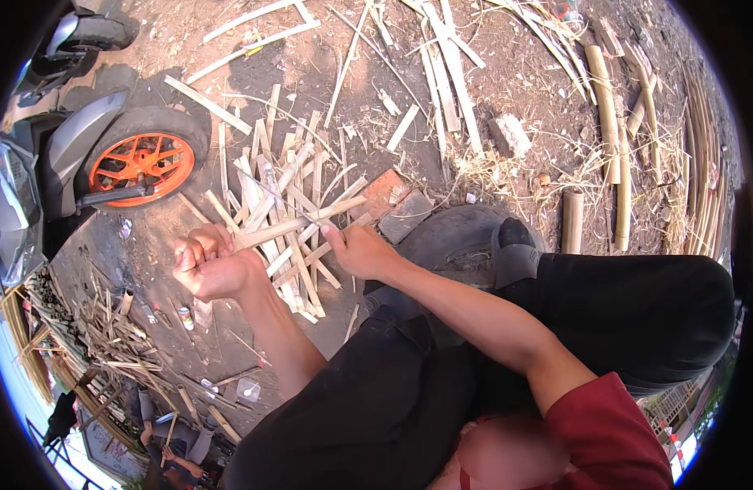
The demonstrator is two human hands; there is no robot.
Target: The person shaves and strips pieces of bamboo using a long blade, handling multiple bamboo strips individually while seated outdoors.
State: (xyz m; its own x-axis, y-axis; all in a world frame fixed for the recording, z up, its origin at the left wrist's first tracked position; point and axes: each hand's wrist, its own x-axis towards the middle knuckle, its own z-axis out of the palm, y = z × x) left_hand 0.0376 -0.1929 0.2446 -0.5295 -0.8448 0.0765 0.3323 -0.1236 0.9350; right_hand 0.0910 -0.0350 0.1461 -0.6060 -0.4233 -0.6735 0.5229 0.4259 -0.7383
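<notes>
My left hand [215, 265], at left of centre, is closed around the near end of a split bamboo strip [270, 233]. The strip slants up to the right, above a loose heap of pale bamboo strips [293, 265] on the ground. My right hand [362, 251] is closed on what looks like a knife [309, 218]. Its thin grey blade crosses the strip near the middle; the handle is hidden in my fist. My right thumb lies beside the strip.
A motorbike wheel [139, 159] with an orange rim stands at left. Beyond my hands lie a reddish brick [386, 192], a tyre [458, 222] by my shoe and a pale block [511, 135]. Bamboo poles [602, 114] lie at right. Another person [184, 457] sits at lower left.
</notes>
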